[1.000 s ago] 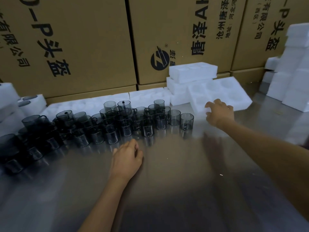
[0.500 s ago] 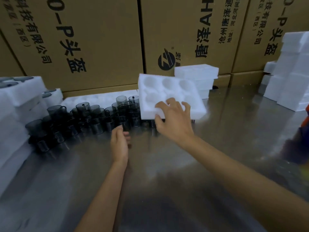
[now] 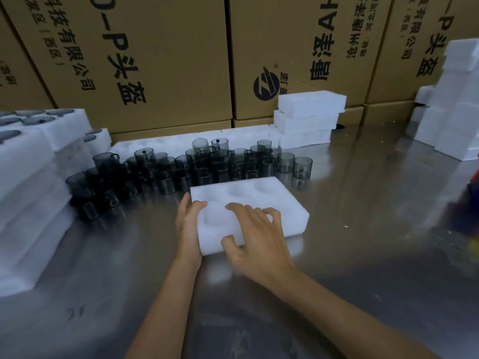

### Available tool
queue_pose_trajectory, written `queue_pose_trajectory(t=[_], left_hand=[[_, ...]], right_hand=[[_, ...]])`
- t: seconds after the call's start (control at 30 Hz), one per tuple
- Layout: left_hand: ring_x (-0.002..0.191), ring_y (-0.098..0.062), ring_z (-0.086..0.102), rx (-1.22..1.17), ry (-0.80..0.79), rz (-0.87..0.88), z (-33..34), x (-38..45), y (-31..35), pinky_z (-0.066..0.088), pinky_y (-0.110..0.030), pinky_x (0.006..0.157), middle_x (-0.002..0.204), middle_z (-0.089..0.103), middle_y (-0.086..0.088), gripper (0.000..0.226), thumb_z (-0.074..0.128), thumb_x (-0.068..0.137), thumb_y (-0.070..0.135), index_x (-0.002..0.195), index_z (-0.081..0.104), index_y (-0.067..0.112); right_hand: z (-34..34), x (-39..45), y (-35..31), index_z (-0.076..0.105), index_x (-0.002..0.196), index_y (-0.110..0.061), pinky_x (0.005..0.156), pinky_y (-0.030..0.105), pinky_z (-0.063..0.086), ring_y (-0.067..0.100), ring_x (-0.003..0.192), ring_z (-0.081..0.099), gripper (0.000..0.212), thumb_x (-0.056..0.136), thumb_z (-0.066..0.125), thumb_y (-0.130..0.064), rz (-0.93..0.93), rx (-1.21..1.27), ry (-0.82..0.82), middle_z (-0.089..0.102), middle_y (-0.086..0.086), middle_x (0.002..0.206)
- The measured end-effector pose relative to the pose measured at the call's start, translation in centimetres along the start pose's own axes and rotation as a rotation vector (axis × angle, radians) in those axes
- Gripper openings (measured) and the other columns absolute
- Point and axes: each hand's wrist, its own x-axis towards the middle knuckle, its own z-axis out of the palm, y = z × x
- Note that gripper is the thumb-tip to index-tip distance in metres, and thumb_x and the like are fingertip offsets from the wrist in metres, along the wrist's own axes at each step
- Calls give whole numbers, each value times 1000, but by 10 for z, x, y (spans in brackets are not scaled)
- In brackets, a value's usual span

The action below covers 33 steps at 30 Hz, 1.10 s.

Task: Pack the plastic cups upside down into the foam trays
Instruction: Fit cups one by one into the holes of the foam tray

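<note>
A white foam tray (image 3: 261, 196) with round empty pockets lies flat on the steel table, just in front of me. My left hand (image 3: 188, 225) holds its left edge, thumb over the top. My right hand (image 3: 256, 240) grips the near edge, fingers spread on top and thumb against the front side. Behind the tray stand several dark translucent plastic cups (image 3: 207, 164) in a crowded row, most of them upright with handles.
Foam trays packed with cups are stacked at the left (image 3: 33, 161). Empty trays are piled at the back (image 3: 308, 117) and at the right (image 3: 451, 120). Flat trays (image 3: 166, 143) lie behind the cups. Cardboard boxes (image 3: 155, 60) wall off the far side of the table (image 3: 363, 229).
My right hand took a tray from the back right, carried it over the cups and set it down in front of them. My left hand moved onto its left edge.
</note>
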Motion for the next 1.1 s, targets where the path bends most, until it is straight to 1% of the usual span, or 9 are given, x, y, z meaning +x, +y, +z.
queue_pose_trajectory(t=[0.13, 0.2, 0.33, 0.53, 0.63, 0.73, 0.9, 1.0, 1.1], left_hand=[[81, -18, 68, 24, -53, -29, -4, 0, 4, 56, -32, 64, 101, 71, -2, 40, 56, 80, 11, 116, 69, 24], [94, -24, 68, 40, -82, -29, -4, 1, 4, 56, -40, 77, 114, 71, -8, 46, 52, 81, 6, 122, 67, 19], [114, -26, 65, 64, 8, -62, -3, 4, 5, 52, -50, 99, 129, 66, -6, 53, 53, 82, 0, 130, 63, 20], [98, -18, 68, 65, 39, -53, 3, 10, 5, 55, -36, 82, 122, 69, -1, 46, 54, 85, -3, 121, 66, 24], [94, -18, 67, 76, 31, -32, 6, 12, 5, 54, -33, 75, 121, 68, -3, 47, 52, 85, -4, 123, 64, 22], [93, -17, 67, 111, -2, 0, 8, 14, 4, 53, -30, 71, 117, 69, -3, 47, 51, 85, -4, 122, 64, 21], [73, -4, 70, 157, -49, 59, 9, 14, 1, 53, -19, 57, 87, 74, 10, 36, 61, 75, 15, 110, 68, 22], [82, -12, 71, 226, -60, 70, 8, 16, -4, 55, -26, 67, 94, 74, 6, 26, 66, 86, 11, 109, 70, 24], [97, -21, 70, 274, -64, 94, 11, 14, -4, 57, -34, 83, 104, 74, -4, 24, 72, 88, 11, 111, 70, 20]], right_hand=[[-6, 7, 11, 53, 134, -23, 105, 28, 22, 10, 98, 52, 47, 90, 41, -35, -10, 98, 18, 66, -8, 103], [-9, 12, 19, 54, 131, -26, 101, 28, 28, 8, 95, 53, 44, 92, 39, -38, 6, 138, 23, 67, -12, 97], [-15, 25, 43, 57, 124, -27, 95, 29, 30, 12, 92, 59, 34, 90, 54, -31, 107, 129, 209, 67, -14, 94], [-43, 84, 126, 60, 118, -23, 95, 38, 45, 23, 105, 61, 27, 91, 57, -26, 495, 170, 282, 68, -5, 108], [-46, 115, 174, 50, 134, -19, 95, 41, 49, 28, 116, 58, 41, 94, 58, -26, 605, 167, 221, 61, 5, 128], [-39, 141, 211, 29, 155, -18, 108, 36, 40, 30, 136, 46, 70, 94, 63, -25, 693, 258, 91, 45, 9, 151], [-19, 168, 248, 11, 160, -17, 117, 43, 34, 30, 144, 36, 103, 83, 77, -34, 875, 586, 47, 32, 10, 161], [-10, 174, 257, 23, 157, -19, 114, 44, 39, 31, 138, 43, 101, 77, 81, -39, 908, 602, 78, 41, 9, 155], [-8, 171, 257, 49, 139, -22, 99, 40, 52, 29, 119, 57, 75, 73, 81, -36, 928, 569, 100, 56, 8, 135]])
